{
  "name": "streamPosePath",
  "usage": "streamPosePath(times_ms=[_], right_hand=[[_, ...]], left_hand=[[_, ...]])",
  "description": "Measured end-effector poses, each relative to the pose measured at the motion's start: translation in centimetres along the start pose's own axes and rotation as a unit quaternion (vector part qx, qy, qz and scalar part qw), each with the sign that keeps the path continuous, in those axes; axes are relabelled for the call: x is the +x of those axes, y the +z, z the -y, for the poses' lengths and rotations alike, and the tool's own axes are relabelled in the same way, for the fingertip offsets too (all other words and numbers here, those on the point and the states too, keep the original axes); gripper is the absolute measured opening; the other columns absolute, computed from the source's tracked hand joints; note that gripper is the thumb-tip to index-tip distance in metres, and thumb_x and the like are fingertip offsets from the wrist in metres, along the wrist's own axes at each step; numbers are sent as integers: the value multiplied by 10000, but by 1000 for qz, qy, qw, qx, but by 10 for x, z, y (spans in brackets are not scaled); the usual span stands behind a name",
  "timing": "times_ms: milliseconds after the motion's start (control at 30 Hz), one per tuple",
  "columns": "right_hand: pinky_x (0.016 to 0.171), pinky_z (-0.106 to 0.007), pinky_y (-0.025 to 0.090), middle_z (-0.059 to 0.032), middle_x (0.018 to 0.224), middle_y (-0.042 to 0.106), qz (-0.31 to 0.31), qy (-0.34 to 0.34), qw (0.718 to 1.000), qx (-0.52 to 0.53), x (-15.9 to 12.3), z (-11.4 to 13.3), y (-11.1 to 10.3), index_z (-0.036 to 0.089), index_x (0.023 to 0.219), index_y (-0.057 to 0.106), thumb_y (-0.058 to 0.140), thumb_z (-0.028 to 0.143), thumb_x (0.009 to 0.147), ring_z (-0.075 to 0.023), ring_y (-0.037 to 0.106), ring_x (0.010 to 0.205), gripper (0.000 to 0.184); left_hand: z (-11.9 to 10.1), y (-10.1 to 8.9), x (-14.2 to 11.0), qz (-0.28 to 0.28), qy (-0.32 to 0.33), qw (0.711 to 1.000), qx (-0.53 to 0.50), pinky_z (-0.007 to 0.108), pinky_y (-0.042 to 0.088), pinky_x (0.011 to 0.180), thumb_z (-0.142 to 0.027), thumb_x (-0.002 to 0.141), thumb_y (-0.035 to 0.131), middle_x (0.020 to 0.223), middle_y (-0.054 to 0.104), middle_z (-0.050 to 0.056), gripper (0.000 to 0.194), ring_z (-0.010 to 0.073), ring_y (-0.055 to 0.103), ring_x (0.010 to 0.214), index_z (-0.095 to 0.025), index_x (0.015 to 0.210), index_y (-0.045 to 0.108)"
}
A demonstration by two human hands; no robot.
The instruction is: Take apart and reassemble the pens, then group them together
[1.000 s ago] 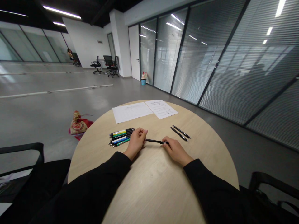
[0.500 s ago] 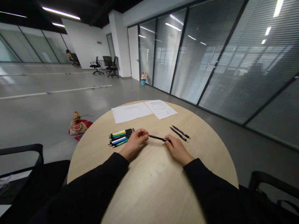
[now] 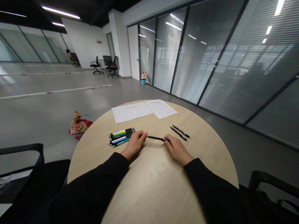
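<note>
A black pen [image 3: 155, 138] is held level between my two hands, just over the tabletop. My left hand [image 3: 136, 142] pinches its left end, near the tip. The other end sits in the fingers of my right hand [image 3: 175, 147], which are closed around it. Close to my left hand lies a group of pens [image 3: 120, 137] with black, yellow, green, blue and white barrels, side by side. Beyond my right hand, two black pens [image 3: 179, 133] lie slanted on the table. My left fingers hide part of the pen group's right end.
The round wooden table [image 3: 149, 193] bears two printed paper sheets [image 3: 132, 112] at its far edge. A black chair [image 3: 35, 155] stands at the left, another armrest [image 3: 273, 180] at the right. A tied bag [image 3: 78, 124] rests on the floor to the left.
My left fingers have drawn in closer together on the pen's left end. My right hand, the pen and the pens on the table have barely moved.
</note>
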State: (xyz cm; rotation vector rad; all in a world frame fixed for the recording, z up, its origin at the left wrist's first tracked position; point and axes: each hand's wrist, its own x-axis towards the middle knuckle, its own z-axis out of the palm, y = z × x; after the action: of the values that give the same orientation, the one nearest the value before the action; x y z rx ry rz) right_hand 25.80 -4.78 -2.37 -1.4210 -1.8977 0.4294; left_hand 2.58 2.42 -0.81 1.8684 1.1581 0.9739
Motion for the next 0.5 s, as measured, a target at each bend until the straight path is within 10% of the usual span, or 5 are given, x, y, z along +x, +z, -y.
streamPosePath(times_ms=[267,500], right_hand=[[804,-302,432,-58,931,683,-4,-15,1000,-20,-2,-1,3,210,1018,591,467,160,951,-214,627,886,149],[811,-307,431,-64,949,685,-1,-20,999,-27,-2,-3,3,202,1036,587,471,149,947,-219,629,901,156]], left_hand=[[4,4,1,6,2,1000,30,277,212,525,-522,932,417,518,278,-47,505,115,283,509,-214,544,320],[6,6,0,31,-9,997,-66,244,278,519,-525,889,533,567,438,-46,409,110,373,526,-194,658,467]])
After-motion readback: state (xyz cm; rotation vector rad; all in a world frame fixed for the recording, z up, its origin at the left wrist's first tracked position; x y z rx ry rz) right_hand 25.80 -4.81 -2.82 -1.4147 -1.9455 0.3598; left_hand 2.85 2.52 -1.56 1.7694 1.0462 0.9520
